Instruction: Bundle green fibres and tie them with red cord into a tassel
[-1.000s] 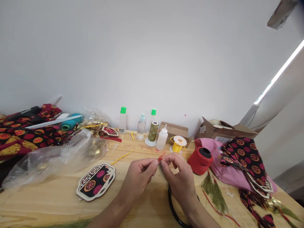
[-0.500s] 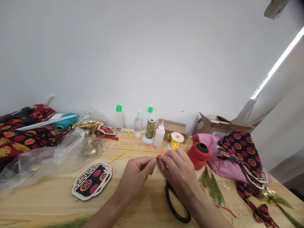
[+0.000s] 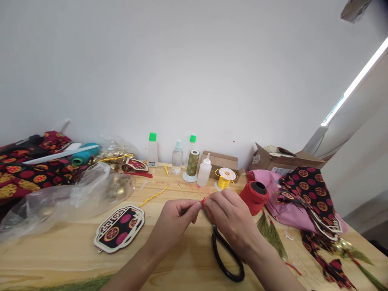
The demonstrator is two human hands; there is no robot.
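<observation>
My left hand [image 3: 174,222] and my right hand [image 3: 232,220] meet above the middle of the wooden table [image 3: 60,258]. Both pinch a short piece of red cord [image 3: 205,199] between their fingertips. A red thread spool [image 3: 254,197] lies just right of my right hand. Black-handled scissors [image 3: 227,258] lie on the table under my right wrist. A lantern-shaped fabric ornament [image 3: 119,228] lies flat to the left of my left hand, with a yellow cord [image 3: 153,197] leading away from it.
Along the wall stand small bottles [image 3: 152,150], an olive thread cone [image 3: 192,163] and a yellow cord reel [image 3: 224,178]. A clear plastic bag [image 3: 69,196] and patterned cloth [image 3: 24,173] lie left. Pink and patterned fabric [image 3: 306,198], green tassels [image 3: 271,234] and a cardboard box [image 3: 281,159] are right.
The two hands have stayed pinched on the red cord and shifted slightly; my right hand's fingers have rolled over it. The view has tilted a little, showing more of the scissors.
</observation>
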